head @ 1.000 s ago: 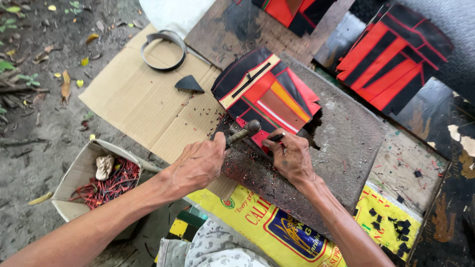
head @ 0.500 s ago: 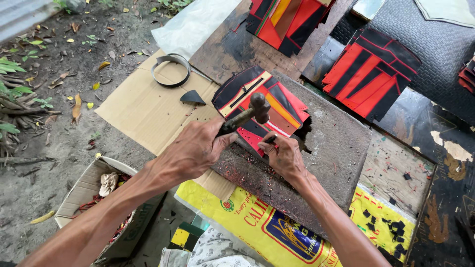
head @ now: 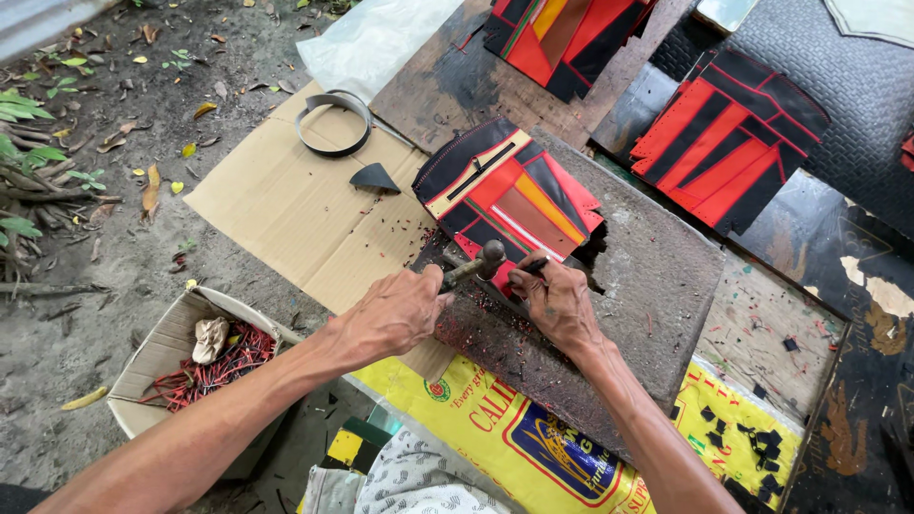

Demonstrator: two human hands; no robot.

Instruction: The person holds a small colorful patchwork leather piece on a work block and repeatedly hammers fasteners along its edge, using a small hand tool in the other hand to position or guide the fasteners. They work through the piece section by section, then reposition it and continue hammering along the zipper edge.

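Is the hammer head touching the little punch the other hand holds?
Cannot tell. In the head view the hammer in the left hand sits right beside the punch pinched by the right hand, but no clear contact or gap shows.

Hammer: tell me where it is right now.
In the head view the hammer is at centre, gripped by the left hand, its head beside the right hand.

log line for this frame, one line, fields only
left hand: grips hammer | right hand: holds punch on red-black piece | base: grey slab | nearby: cardboard
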